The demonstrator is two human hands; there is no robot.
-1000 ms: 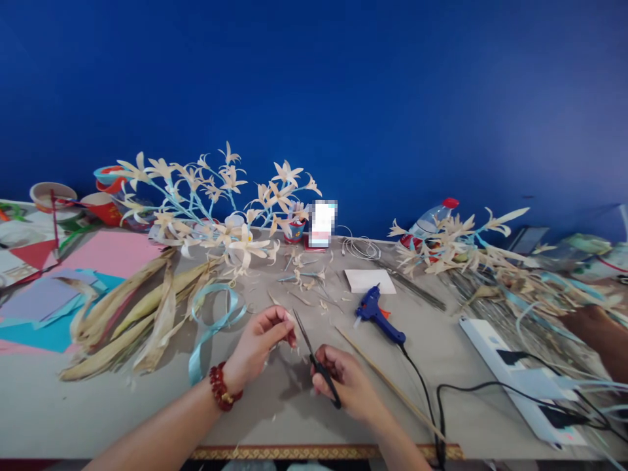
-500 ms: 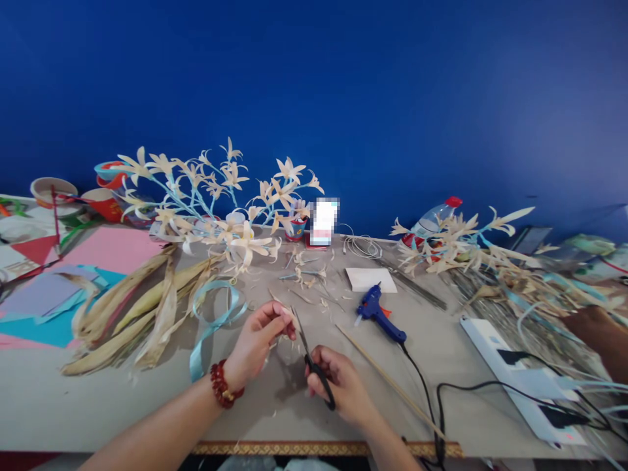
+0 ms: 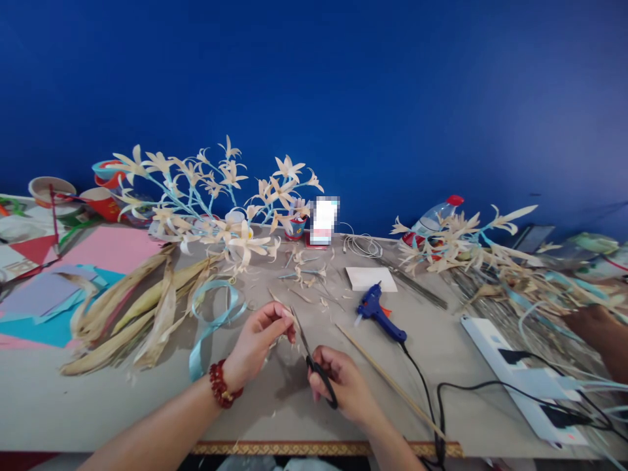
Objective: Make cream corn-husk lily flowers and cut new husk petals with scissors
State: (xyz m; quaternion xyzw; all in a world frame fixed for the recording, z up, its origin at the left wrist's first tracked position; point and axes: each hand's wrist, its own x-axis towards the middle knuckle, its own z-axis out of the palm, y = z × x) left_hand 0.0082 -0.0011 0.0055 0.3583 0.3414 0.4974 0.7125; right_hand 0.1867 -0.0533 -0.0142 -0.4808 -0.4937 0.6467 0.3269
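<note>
My right hand (image 3: 338, 383) grips black-handled scissors (image 3: 321, 381), their blades pointing up and away toward my left fingertips. My left hand (image 3: 267, 337), with a red bead bracelet (image 3: 223, 386) at the wrist, pinches a small pale strip of corn husk (image 3: 281, 302); much of the strip is hidden by the fingers. The blades lie right beside the fingertips, and I cannot tell whether they touch the strip. Small husk scraps (image 3: 307, 275) are scattered beyond my hands. Left of my left hand curls a light blue ribbon (image 3: 199, 350).
Dried corn husks (image 3: 161, 288) and coloured paper (image 3: 44, 327) lie left. Husk flowers (image 3: 235, 235) stand behind. On the right are a blue glue gun (image 3: 377, 314), a thin stick (image 3: 387, 379), a corded power strip (image 3: 520, 386) and another person's hand (image 3: 593, 330).
My right hand and the scissors have shifted very slightly to the right. My left hand keeps its pinch. At the far right, more of the other person's hand shows.
</note>
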